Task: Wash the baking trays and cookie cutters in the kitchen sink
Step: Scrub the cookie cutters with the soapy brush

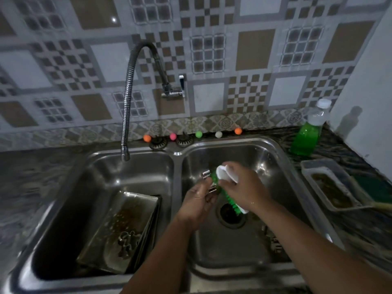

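Patterned tiles [254, 49] behind, a dark marbled bench [343, 149] around a steel double sink [177, 153], and both my hands are over the right basin. My left hand [198, 201] pinches a small metal cookie cutter [209, 181], grip clamped on it just above the drain [231, 213]. My right hand [244, 187] wraps a white-backed scrub brush [228, 188], its green bristles pressed against the cutter. In the left basin the baking trays [127, 225] lean stacked and tilted, with more cutters [127, 240] lying on the top one. The flexible tap hose [127, 102] hangs over the left basin. Far right on the bench stands a bottle of green liquid [307, 136], near a plastic tub [331, 185].
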